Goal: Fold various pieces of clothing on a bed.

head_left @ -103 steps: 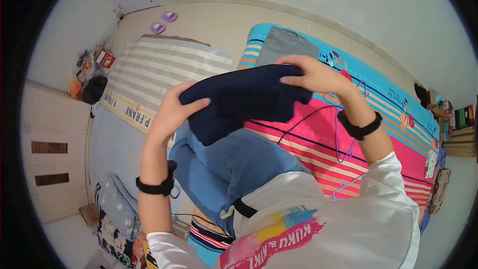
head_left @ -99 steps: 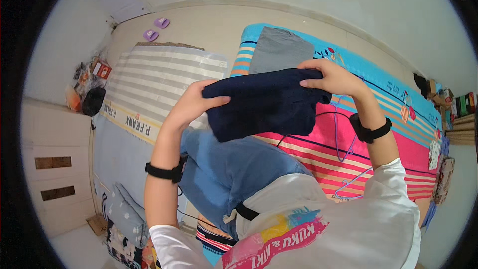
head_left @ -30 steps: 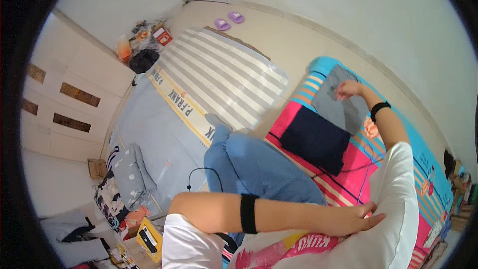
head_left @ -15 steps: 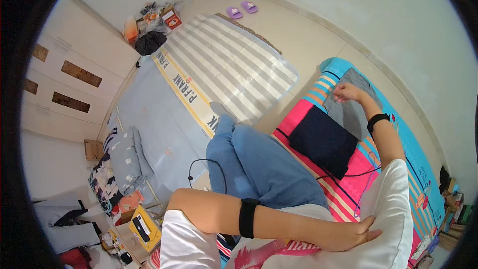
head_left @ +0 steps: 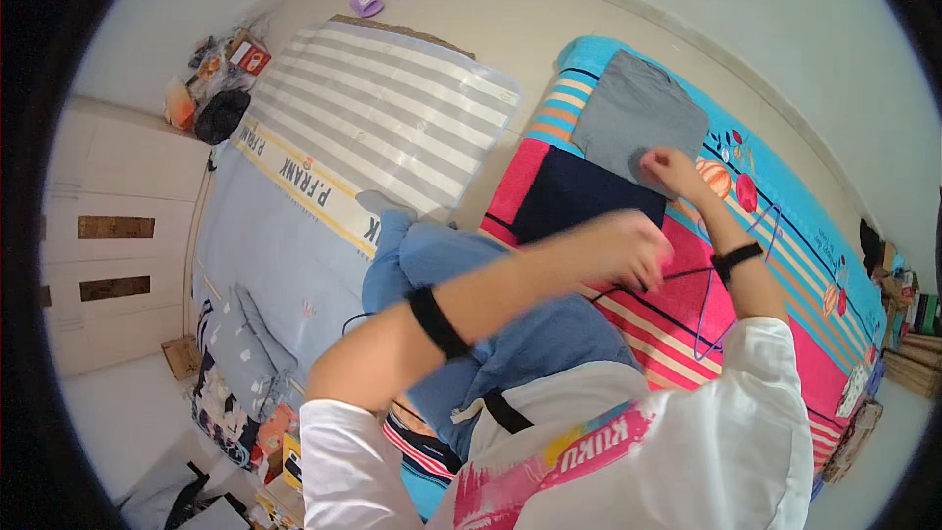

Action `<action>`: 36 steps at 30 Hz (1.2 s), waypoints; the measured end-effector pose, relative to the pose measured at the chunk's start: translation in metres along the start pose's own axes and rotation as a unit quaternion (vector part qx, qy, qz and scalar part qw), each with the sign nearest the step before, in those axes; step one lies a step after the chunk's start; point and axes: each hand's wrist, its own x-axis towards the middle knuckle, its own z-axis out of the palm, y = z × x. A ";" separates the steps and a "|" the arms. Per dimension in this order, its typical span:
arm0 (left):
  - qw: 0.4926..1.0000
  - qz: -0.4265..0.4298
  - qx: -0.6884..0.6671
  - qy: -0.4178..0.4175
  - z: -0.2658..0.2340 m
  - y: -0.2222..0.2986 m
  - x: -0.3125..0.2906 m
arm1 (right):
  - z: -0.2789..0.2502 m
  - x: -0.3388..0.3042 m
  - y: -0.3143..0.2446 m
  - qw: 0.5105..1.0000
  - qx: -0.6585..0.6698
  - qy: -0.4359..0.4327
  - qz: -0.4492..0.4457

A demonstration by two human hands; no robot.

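Navy cloth (head_left: 579, 198) lies flat on bed (head_left: 690, 302) against gray cloth (head_left: 643, 108); bed bears it, so prob. needs no hold. R hand (head_left: 675, 175) at gray cloth's edge, grip half-curled, nothing seen in it; L hand (head_left: 628, 247) nr navy cloth, blurred, can't tell.

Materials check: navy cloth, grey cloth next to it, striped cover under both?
Navy cloth: woven or knit fabric, matte; lies flat without shine. Fibre can't be told.
Grey cloth: fabric, matte, probably thin; faint wrinkles show.
Striped cover: textile, perhaps plush or fleece; soft-looking, rounded at the far end, with stripes and flower motifs that look printed.
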 end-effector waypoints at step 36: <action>0.736 -0.040 0.458 0.497 -0.209 -0.051 0.026 | 0.064 -0.133 0.041 0.891 0.308 -0.057 0.330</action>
